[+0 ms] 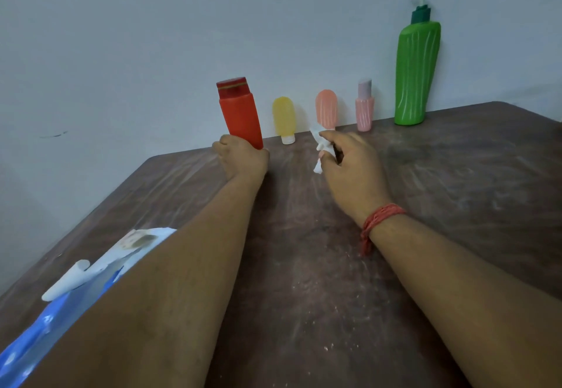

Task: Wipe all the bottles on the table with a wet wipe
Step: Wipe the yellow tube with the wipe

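Note:
Several bottles stand in a row along the far edge of the table, against the wall. My left hand (241,158) grips the base of the red bottle (240,111), which leans slightly left. My right hand (349,164) pinches a crumpled white wet wipe (319,144), held a little to the right of the red bottle and apart from it. Behind the wipe stand a yellow tube (284,118) on its white cap, an orange tube (327,108), a small pink bottle (364,106) and a tall green pump bottle (416,74).
The brown table (304,266) is scuffed and dusted with white specks. A blue and white wet wipe pack (76,290) lies at the front left, partly under my left forearm. A plain wall rises right behind the bottles.

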Demonstrator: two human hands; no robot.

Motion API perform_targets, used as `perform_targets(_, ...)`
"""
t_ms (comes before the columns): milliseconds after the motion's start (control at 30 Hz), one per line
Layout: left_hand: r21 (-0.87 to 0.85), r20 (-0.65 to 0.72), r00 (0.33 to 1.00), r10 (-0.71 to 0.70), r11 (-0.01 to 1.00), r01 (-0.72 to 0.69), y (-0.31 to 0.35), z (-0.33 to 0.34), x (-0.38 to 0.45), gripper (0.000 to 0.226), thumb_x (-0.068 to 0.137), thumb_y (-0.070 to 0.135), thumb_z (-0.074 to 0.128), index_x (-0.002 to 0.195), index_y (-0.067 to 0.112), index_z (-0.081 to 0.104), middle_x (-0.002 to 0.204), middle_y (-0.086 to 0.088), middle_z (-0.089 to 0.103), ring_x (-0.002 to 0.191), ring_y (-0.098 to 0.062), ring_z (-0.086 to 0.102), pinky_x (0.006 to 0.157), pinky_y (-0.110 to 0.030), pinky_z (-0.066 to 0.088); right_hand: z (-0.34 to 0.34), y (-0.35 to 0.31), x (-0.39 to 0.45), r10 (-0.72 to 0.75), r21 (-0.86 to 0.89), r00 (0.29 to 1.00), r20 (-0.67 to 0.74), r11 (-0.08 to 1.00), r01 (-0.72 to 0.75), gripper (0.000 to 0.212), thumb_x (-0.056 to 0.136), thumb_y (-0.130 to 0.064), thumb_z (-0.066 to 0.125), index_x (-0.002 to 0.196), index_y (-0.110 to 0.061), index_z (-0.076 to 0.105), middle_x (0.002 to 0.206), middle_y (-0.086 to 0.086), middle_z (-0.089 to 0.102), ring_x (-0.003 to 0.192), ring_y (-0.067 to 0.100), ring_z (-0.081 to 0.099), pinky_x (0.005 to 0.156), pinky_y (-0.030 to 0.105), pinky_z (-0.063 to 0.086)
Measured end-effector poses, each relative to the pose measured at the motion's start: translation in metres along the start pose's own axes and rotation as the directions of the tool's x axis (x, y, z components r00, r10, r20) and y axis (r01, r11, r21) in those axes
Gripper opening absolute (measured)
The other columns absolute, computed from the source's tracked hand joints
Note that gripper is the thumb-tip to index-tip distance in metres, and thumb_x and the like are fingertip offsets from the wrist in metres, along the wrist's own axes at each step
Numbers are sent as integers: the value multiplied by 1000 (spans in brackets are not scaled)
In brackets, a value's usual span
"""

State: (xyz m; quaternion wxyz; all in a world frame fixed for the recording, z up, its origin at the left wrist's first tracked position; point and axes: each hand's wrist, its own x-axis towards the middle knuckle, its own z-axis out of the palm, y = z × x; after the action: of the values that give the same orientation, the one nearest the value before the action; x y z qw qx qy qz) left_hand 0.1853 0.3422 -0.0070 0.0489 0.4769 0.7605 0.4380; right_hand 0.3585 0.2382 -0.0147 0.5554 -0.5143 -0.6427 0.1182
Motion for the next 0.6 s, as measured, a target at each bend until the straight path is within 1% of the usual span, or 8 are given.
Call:
perform_targets(100, 33, 1, 1000, 9, 999, -9, 6, 13, 17, 81, 78, 30, 82, 137, 0, 36, 137, -18, 41, 123, -34, 49, 101, -41, 45, 0, 0, 0, -6, 9, 1000, -15, 1000, 6, 31, 93, -11, 54, 120, -21, 67, 110, -3, 62, 96, 13, 60, 86, 31, 52)
perform_targets(267, 30, 32, 999, -15, 999, 14, 8, 26, 44, 78, 81, 27, 79, 139, 3, 33, 138, -16, 38, 120, -37, 54, 96, -45, 49, 1, -3, -1, -38, -8, 999, 16, 999, 38, 32, 95, -13, 55, 124, -23, 65, 114, -6, 61, 97, 9, 58, 86, 29, 53)
perform_targets(367, 49, 14, 999, -29, 998, 29, 6, 30, 59, 79, 83, 28, 78, 142, 4, 31, 139, -17, 39, 123, -39, 52, 98, -46, 48, 2, -2, -1, -31, -2, 999, 18, 1000, 31, 35, 96, -14, 56, 128, -24, 64, 114, -6, 61, 96, 10, 58, 86, 31, 54)
perform_targets(467, 59, 2, 999, -41, 997, 41, 3, 34, 69, 78, 84, 31, 77, 142, 6, 32, 139, -16, 40, 124, -38, 52, 100, -45, 48, 4, -1, -3, -34, 7, 999, 13, 999, 34, 35, 95, -13, 56, 127, -24, 64, 109, -6, 62, 92, 10, 59, 83, 31, 54)
perform_targets(600, 61, -1, 1000, -18, 998, 18, 7, 39, 70, 76, 85, 29, 77, 141, 4, 33, 138, -18, 41, 123, -38, 53, 101, -45, 48, 3, 0, -4, -36, 5, 999, 15, 999, 36, 34, 94, -12, 58, 126, -24, 65, 111, -7, 63, 92, 7, 58, 83, 25, 52)
